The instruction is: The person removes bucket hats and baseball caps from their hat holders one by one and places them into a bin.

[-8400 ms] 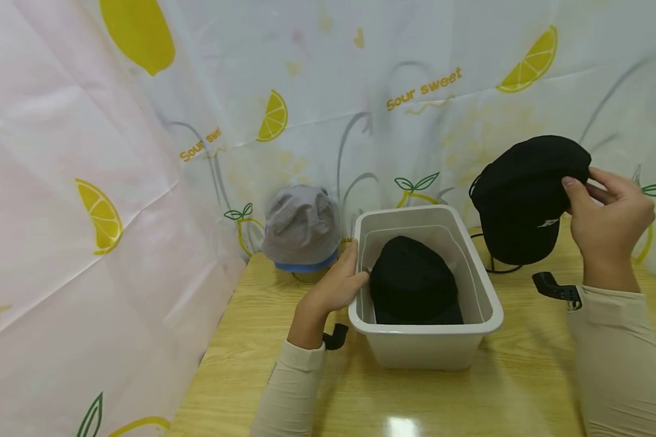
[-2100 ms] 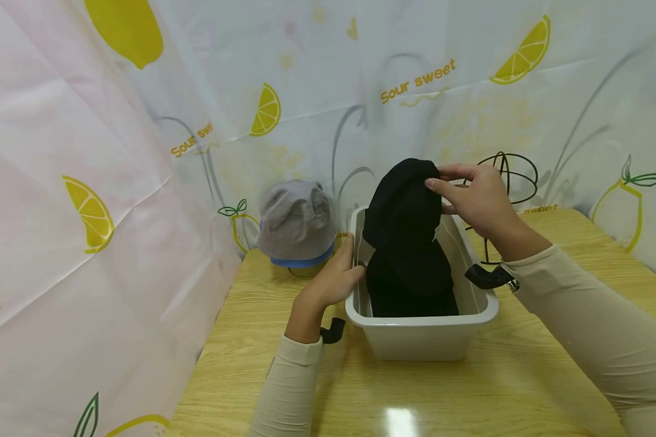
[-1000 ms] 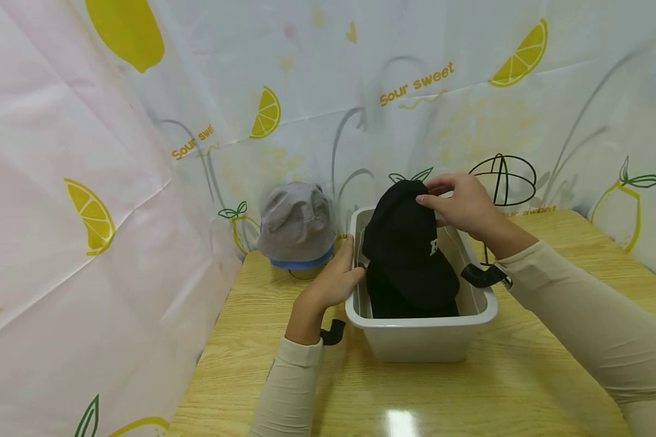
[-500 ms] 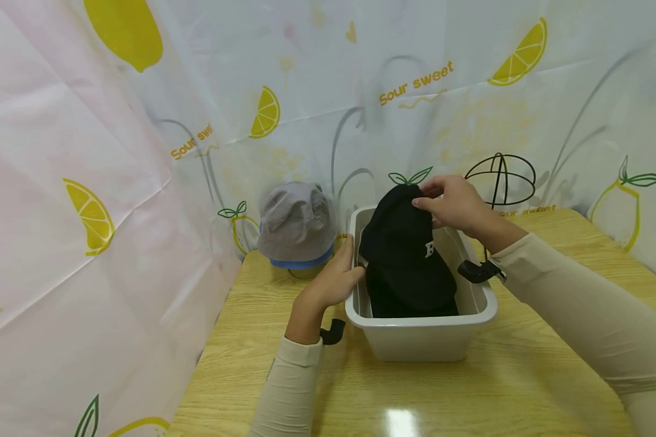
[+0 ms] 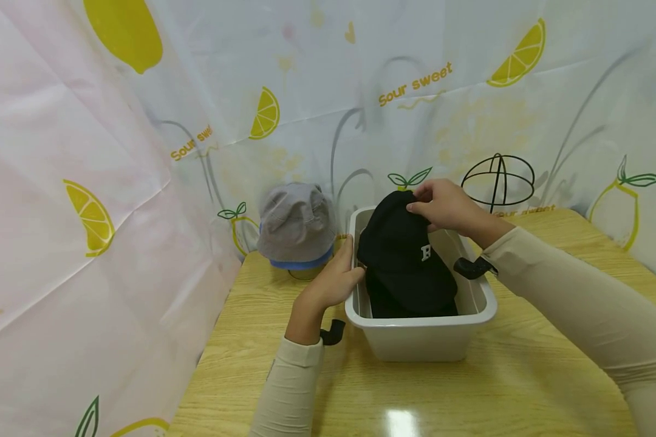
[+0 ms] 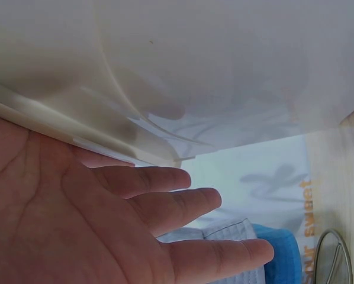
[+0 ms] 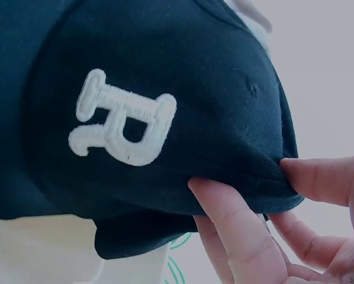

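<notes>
My right hand (image 5: pixel 445 207) pinches the crown of a black baseball cap (image 5: pixel 390 240) between thumb and fingers. A white embroidered letter R (image 7: pixel 138 115) shows on the cap's front in the right wrist view. The cap tilts down into a white plastic bin (image 5: pixel 418 341), its brim over another black cap (image 5: pixel 379 303) that is mostly hidden beneath it. My left hand (image 5: pixel 336 276) rests at the bin's left rim, thumb at the edge. In the left wrist view its fingers (image 6: pixel 177 207) stretch out straight along the outside of the bin's wall.
Left of the bin, a grey bucket hat (image 5: pixel 296 224) sits over a blue hat (image 5: pixel 300 265) on a stand. A black wire hat stand (image 5: pixel 498 180) rises behind the bin at right. A lemon-print cloth (image 5: pixel 306 79) backs the wooden table (image 5: pixel 262 376).
The right hand brought the R cap from the right to over the bin, then lowered it onto the other black cap. The wire stand at right came into full view. The left hand stayed at the rim.
</notes>
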